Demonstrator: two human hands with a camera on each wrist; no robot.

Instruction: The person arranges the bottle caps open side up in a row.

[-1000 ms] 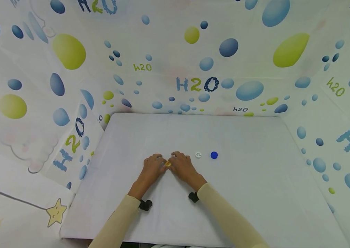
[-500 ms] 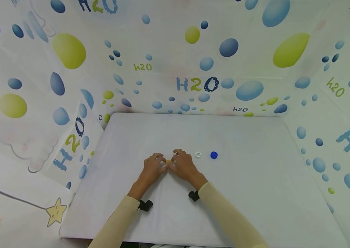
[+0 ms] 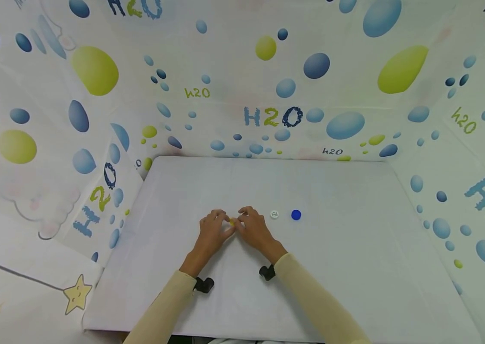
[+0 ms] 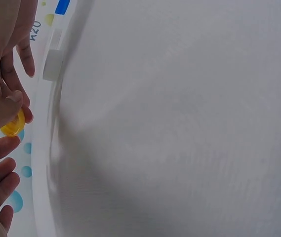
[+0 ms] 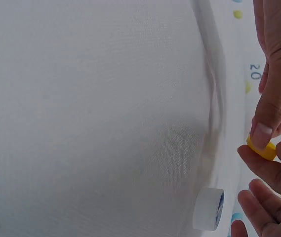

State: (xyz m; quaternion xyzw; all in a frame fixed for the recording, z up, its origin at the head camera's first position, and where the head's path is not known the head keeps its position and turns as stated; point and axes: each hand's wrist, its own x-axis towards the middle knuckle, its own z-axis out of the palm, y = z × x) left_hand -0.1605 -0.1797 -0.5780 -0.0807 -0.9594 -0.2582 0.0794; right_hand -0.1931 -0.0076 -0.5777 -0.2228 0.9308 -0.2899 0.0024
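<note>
A small yellow bottle cap [image 3: 231,221] is pinched between both hands near the middle of the table. My left hand [image 3: 213,232] lies on its left, and its thumb [image 5: 262,131] presses on the cap's face in the right wrist view. From the other side my right hand [image 3: 253,228] holds the cap with thumb and index finger [image 5: 263,164]. The remaining fingers of both hands spread away from it. In the left wrist view the yellow bottle cap [image 4: 13,126] shows partly, with fingers hiding the rest.
A white round cap [image 3: 274,214] with markings on top lies just right of the right hand. Beyond it is a blue round cap [image 3: 296,215]. The white-covered table [image 3: 345,267] meets patterned walls [image 3: 225,119] at its back and sides.
The yellow bottle cap showed its round face, then lay nearly edge-on, and now stands tilted slightly farther from the body. Left fingers shifted around it; the white and blue caps stayed.
</note>
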